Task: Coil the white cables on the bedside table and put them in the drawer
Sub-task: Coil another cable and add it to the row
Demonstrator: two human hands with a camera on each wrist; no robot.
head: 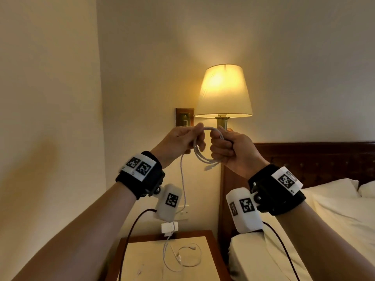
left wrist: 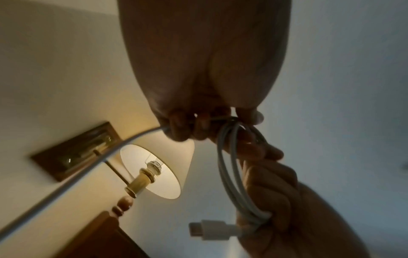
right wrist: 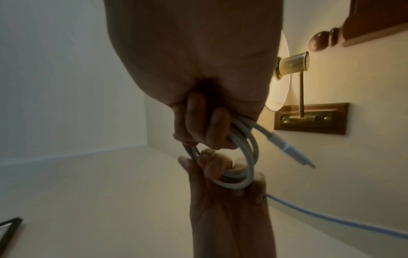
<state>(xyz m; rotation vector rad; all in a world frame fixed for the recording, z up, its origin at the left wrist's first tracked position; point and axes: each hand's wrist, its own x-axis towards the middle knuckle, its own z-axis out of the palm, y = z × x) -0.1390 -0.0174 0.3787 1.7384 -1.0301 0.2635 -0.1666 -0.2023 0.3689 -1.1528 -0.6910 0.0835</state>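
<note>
thin white cable (head: 199, 153), maybe three loops

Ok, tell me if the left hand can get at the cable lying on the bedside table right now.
Probably not yet. The left hand is raised in front of the lamp, its grip on the coil shared with the right hand. The loose cable lies well below on the table; nothing blocks the way down once it lets go.
</note>
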